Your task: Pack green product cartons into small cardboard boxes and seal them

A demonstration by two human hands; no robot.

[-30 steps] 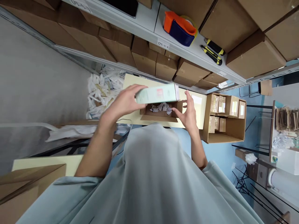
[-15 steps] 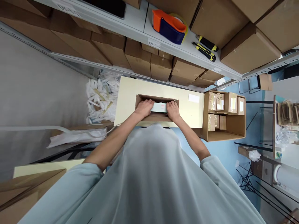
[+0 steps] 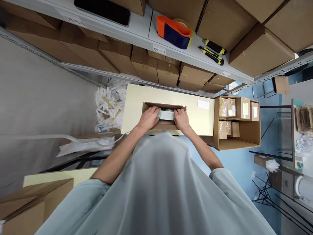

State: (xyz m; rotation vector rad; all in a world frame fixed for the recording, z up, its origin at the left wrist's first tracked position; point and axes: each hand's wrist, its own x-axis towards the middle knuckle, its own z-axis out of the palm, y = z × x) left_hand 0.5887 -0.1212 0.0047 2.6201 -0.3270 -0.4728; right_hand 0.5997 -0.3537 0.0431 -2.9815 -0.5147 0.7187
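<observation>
An open cardboard box (image 3: 164, 127) stands on the pale yellow table in front of me. A light mint-green small box (image 3: 166, 115) with faint pink print lies in its opening. My left hand (image 3: 149, 118) grips the left end of the small box, and my right hand (image 3: 181, 119) grips the right end. Fingers of both hands curl over it, with the fingertips partly hidden inside the cardboard box. Some dark or wrapped contents show beside the small box, too little to name.
A white label (image 3: 203, 104) lies on the table (image 3: 137, 94). At its right, a large carton (image 3: 246, 144) holds several taped boxes. The shelf above carries an orange-and-blue tape dispenser (image 3: 173, 32), utility knives (image 3: 212, 54) and a black phone (image 3: 102, 11). White paper scraps (image 3: 111, 107) lie left.
The small box sits slightly lower in the cardboard box, with both hands still on its ends. The whole view has shifted slightly.
</observation>
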